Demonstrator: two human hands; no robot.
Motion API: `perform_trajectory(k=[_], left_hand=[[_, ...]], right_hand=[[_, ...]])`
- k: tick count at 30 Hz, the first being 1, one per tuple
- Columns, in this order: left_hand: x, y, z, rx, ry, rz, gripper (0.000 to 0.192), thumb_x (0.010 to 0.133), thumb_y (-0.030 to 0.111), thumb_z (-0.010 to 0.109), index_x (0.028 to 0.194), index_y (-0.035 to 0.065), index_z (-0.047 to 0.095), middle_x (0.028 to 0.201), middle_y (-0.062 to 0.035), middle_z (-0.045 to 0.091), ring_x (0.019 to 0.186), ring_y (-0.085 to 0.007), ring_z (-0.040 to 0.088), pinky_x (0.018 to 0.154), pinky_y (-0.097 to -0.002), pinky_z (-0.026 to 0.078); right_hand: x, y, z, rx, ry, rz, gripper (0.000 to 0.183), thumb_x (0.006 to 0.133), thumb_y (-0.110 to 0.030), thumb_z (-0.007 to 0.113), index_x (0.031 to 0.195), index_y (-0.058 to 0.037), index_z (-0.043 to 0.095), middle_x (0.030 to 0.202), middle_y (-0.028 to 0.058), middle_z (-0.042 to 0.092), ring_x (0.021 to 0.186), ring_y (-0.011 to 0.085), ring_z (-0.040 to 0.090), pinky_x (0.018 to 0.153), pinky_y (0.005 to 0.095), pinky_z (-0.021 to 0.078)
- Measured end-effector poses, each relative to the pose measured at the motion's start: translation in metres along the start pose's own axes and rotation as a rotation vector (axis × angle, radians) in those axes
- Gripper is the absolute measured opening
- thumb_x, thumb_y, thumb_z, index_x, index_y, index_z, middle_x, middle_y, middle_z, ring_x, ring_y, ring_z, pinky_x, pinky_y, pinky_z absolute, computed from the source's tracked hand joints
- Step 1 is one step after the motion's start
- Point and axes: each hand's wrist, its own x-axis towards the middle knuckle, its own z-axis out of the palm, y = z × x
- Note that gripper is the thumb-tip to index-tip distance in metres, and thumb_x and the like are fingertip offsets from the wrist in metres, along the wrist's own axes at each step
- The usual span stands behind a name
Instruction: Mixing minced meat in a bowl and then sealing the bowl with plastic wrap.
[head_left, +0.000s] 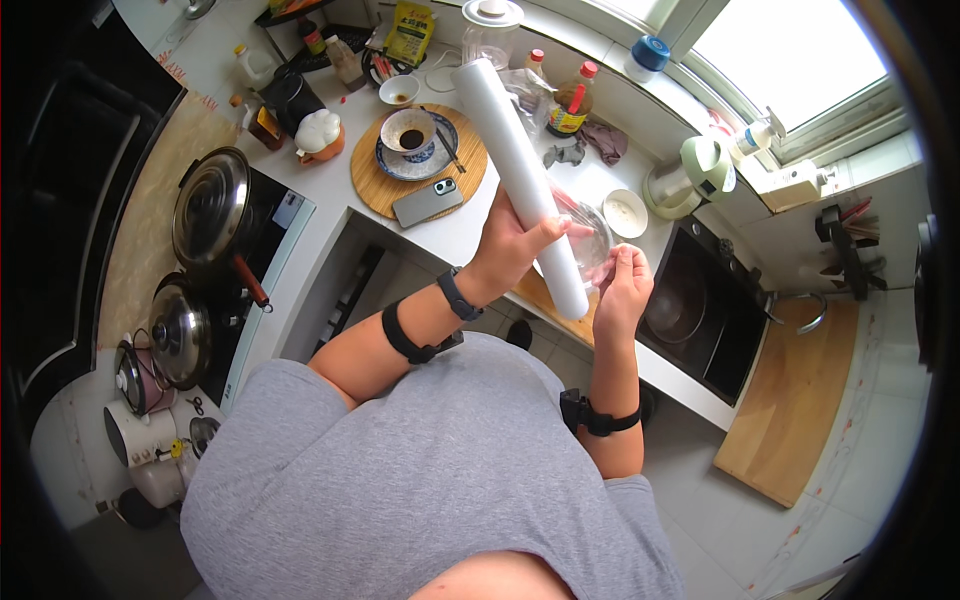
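My left hand grips a long white roll of plastic film, tilted over the counter edge, its thumb across the front. My right hand pinches the edge of clear plastic film beside the roll's lower part. Some left fingers show through this film. A small white bowl with pale contents stands just beyond. To the left, a round bamboo board carries a bowl of dark liquid on a blue-and-white plate, chopsticks and a grey phone.
A sink lies right of my hands, with a wooden board beyond it. Sauce bottles, a crumpled cloth and a green-and-white appliance line the window side. Lidded pans sit on the stove at left.
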Motion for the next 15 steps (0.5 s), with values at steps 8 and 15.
perform_trajectory(k=[8, 15], left_hand=[[0.001, 0.001, -0.011, 0.111, -0.026, -0.195, 0.045, 0.083, -0.001, 0.062, 0.122, 0.0013, 0.039, 0.111, -0.0123, 0.056, 0.105, -0.0242, 0.064, 0.086, -0.0397, 0.061], [-0.002, -0.011, -0.01, 0.359, -0.132, -0.239, 0.055, 0.078, 0.002, 0.063, 0.13, -0.0014, 0.045, 0.118, -0.0111, 0.059, 0.11, -0.0173, 0.059, 0.096, -0.0321, 0.05]], right_hand=[[-0.007, -0.026, 0.006, -0.203, -0.192, 0.03, 0.027, 0.103, -0.025, 0.047, 0.114, -0.0018, 0.056, 0.092, 0.0063, 0.062, 0.08, 0.0128, 0.061, 0.07, 0.0273, 0.0522], [-0.004, -0.032, 0.045, -0.343, -0.283, -0.003, 0.047, 0.105, -0.043, 0.045, 0.12, 0.0011, 0.053, 0.093, 0.0068, 0.062, 0.07, 0.0096, 0.059, 0.058, 0.0221, 0.0471]])
